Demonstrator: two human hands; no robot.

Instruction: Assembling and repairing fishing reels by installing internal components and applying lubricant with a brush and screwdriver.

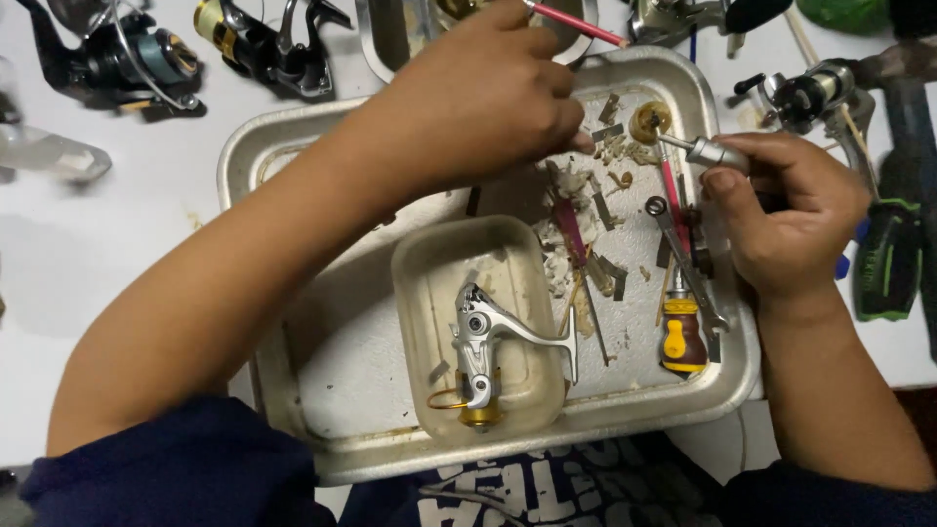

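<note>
Both hands, left hand (488,98) and right hand (781,210), crowd tray's (322,390) far edge.

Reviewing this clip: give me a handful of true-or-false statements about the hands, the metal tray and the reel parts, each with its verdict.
1. The left hand holds a thin red stick. True.
2. The right hand holds a small grey metal part with a shaft that reaches to a round tan piece. True.
3. The silver reel body lies on the white table outside the tray. False: it lies in a clear plastic tub that sits in the metal tray.
4. The yellow-handled screwdriver is held in the right hand. False: it lies in the tray, untouched.
5. Other fishing reels lie on the table beyond the tray. True.
</note>
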